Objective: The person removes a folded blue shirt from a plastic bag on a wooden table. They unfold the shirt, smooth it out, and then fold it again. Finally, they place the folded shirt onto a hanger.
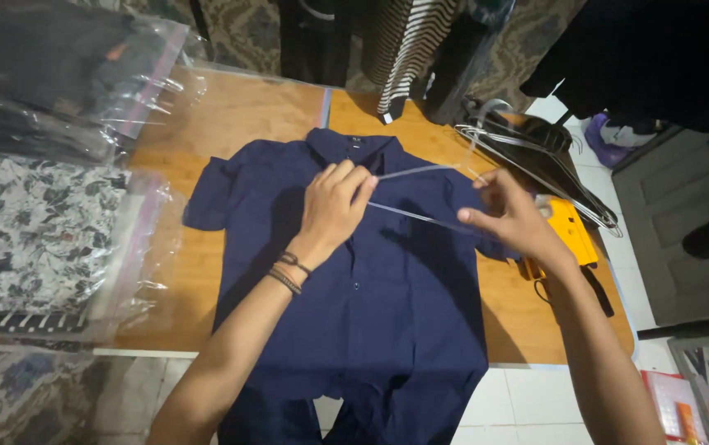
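A navy blue short-sleeved shirt (pixel 371 288) lies flat, front up, on a wooden table (pixel 239 124), its hem hanging over the near edge. Above its chest I hold a thin wire clothes hanger (pixel 420 194). My left hand (pixel 331 206) grips one end of the hanger, near the collar. My right hand (pixel 507 210) pinches the other end, above the shirt's right sleeve. Cord bracelets circle my left wrist.
Clear plastic bags with folded patterned clothes (pixel 37 222) are stacked at the left. A pile of wire hangers (pixel 536 156) lies at the table's right, beside a yellow tool (pixel 573 231). Dark garments and a striped top (pixel 408 49) hang behind. White floor tiles show below.
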